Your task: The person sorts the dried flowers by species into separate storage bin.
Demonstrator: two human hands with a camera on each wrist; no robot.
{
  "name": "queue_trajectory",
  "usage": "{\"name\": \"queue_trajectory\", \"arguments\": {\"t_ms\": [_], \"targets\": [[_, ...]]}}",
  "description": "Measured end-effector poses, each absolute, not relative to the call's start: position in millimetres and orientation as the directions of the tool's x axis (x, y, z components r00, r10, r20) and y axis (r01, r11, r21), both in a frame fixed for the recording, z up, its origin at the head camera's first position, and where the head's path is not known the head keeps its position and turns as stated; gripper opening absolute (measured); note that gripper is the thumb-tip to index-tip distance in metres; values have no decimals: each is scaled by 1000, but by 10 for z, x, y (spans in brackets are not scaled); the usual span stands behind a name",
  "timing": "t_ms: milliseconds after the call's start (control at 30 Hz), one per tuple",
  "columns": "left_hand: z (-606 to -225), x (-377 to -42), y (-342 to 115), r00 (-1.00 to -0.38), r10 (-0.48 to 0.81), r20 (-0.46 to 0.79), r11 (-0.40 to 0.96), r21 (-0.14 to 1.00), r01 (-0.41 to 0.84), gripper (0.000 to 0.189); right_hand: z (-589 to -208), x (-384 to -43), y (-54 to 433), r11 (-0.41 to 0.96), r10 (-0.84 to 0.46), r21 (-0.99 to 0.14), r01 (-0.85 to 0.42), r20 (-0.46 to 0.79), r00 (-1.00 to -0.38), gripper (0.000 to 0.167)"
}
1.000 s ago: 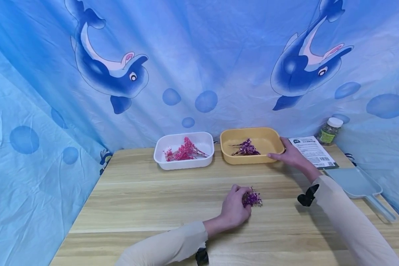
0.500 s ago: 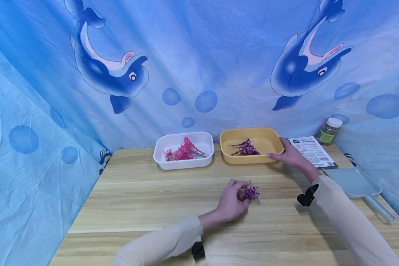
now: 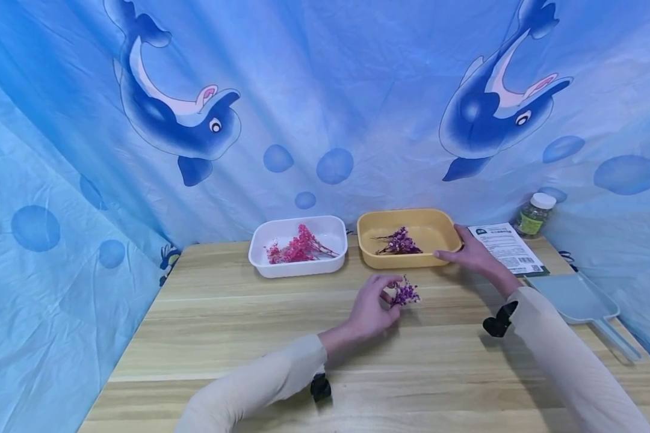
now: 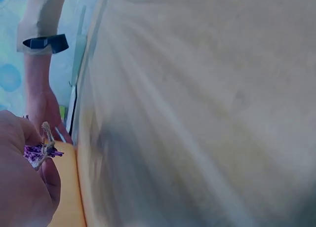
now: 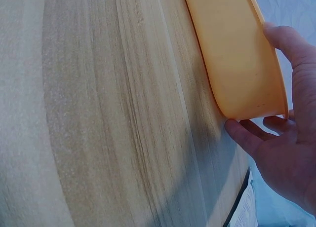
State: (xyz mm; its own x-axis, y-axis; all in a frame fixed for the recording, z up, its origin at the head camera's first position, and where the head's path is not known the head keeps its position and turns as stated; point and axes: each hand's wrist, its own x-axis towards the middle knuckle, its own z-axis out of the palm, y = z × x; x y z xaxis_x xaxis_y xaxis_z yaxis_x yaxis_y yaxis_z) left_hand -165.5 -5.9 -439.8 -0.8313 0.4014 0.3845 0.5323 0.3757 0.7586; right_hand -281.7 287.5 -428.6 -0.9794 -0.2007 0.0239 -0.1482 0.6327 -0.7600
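Note:
My left hand [image 3: 372, 310] pinches a small bunch of purple dried flowers [image 3: 406, 293] between thumb and fingers, in front of the yellow tray. A bit of twine [image 4: 47, 133] shows around the stems in the left wrist view. My right hand [image 3: 472, 251] holds the right end of the yellow tray [image 3: 371, 260], thumb at the front rim and fingers round the end wall. Inside that tray lies another bunch of purple dried flowers [image 3: 401, 242]. To its left stands a white tray [image 3: 273, 272] with pink dried flowers [image 3: 300, 243] in it.
Right of the yellow tray lies a printed card [image 3: 506, 248], with a white-lidded jar [image 3: 535, 213] behind it. A pale blue-grey dustpan [image 3: 576, 296] rests at the table's right edge. A blue dolphin-printed curtain [image 3: 309, 90] hangs behind the wooden table [image 3: 222, 337].
My left hand has moved away from me, toward the yellow tray, carrying the bunch of purple dried flowers. My right hand stays on the tray's end.

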Motion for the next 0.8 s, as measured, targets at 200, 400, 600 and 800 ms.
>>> {"name": "queue_trajectory", "arguments": {"t_ms": [200,400,600,800], "targets": [[-4326,-1853,-73,-822,389,416,374,744,554,68,-4266,-2802,2856,625,-206,-765,-156,32,-978,108],[-4186,-2128,-53,-821,365,440,372,739,561,70,-4262,-2792,2848,621,-210,-767,-160,34,-977,106],[-4020,-2426,-49,-815,336,473,411,705,578,70,-4267,-2794,2842,626,-204,-764,-155,31,-978,107],[-3930,-2694,-43,-844,295,449,512,671,536,70,-4269,-2800,2863,613,-201,-774,-155,37,-979,107]]}}
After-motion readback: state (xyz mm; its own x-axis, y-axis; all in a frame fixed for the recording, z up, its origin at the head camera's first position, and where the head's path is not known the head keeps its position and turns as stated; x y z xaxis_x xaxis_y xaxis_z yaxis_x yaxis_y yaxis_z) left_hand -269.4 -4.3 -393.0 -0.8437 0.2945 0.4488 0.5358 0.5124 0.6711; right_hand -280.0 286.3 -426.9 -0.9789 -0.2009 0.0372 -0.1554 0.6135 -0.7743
